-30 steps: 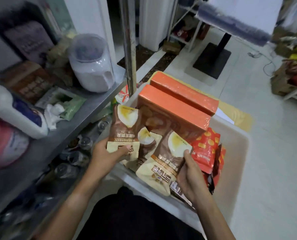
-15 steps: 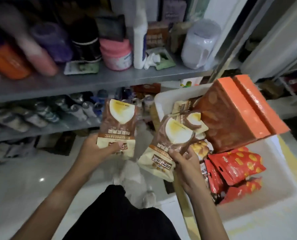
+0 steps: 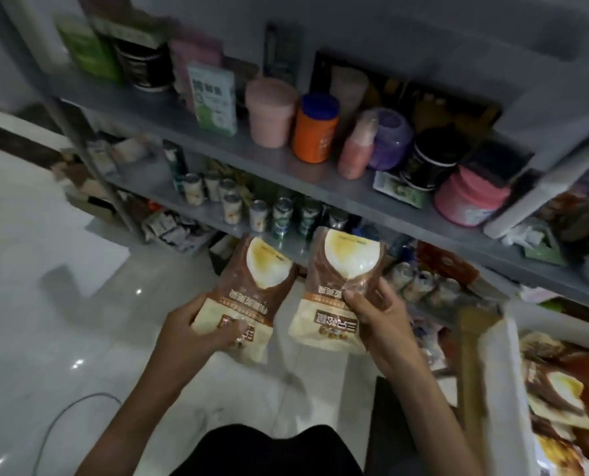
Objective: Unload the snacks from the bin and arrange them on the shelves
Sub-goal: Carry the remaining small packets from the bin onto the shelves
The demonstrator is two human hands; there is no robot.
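Brown and cream film, glossy under the dim light, covers both snack bags held up in front of the shelves (image 3: 324, 197). On the left, the left hand (image 3: 191, 333) curls round the lower cream end of the left bag (image 3: 251, 293), thumb across its front. That bag leans a little to the right, long axis running from the hand up toward the row of cans (image 3: 279, 214) on the lower shelf, its yellow-white printed end farthest from the person and the lettering upside down in this view.

Just beside it, not quite touching, the right bag (image 3: 337, 286) stands nearly upright with the same end up. The right hand (image 3: 377, 321) pinches it at mid-height along its right edge, fingertips creasing the film.

These look like light, soft pouches: the film dimples under the fingers, so a firm squeeze would likely crush whatever is inside, and the shiny surface may slip. The flat sealed bottom edge, or both side edges together, seems the safest hold when setting them down.

Far right, the white bin (image 3: 502, 389) sits low by the shelf post, with more of the same bags (image 3: 557, 389) lying in it, so unloading is by my reckoning only begun.
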